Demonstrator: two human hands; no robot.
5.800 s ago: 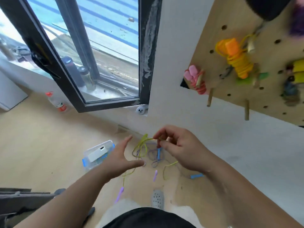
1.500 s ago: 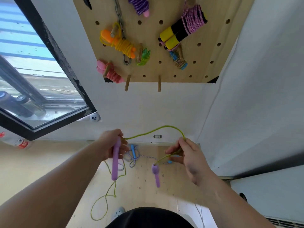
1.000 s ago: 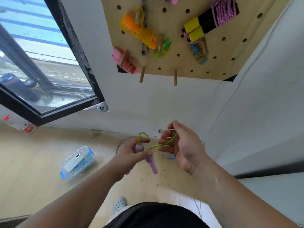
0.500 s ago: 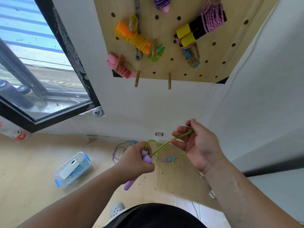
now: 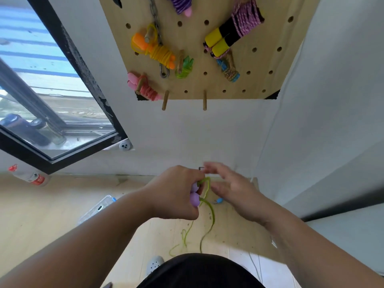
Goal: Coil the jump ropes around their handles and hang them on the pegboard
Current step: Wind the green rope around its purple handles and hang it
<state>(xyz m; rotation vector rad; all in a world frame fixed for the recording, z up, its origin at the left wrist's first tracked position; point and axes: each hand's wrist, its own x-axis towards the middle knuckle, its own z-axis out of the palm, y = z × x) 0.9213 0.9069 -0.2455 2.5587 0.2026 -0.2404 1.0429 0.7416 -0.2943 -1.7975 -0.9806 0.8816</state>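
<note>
I see several coiled ropes (image 5: 160, 54) hung on the far pegboard (image 5: 259, 65), while the left hand (image 5: 176, 192) grips both purple handles (image 5: 194, 198), their green rope (image 5: 211, 213) trailing loose toward the floor (image 5: 62, 204), barely wound, with the blurred right hand (image 5: 232, 190) seemingly spread beside it.

You face a white wall (image 5: 197, 134) right of the daylit, black-framed window (image 5: 52, 104); pale wood floor (image 5: 52, 208) lies below it.

arms: left forearm (image 5: 93, 235) and right forearm (image 5: 301, 246) bare up to the frame edge | hands: left hand (image 5: 176, 194), right hand (image 5: 230, 190) bare, fingertips blurred | torso: plain black fabric garment (image 5: 199, 271) | foot: pale grey perforated clog shoe (image 5: 154, 262) just left of that garment
</note>
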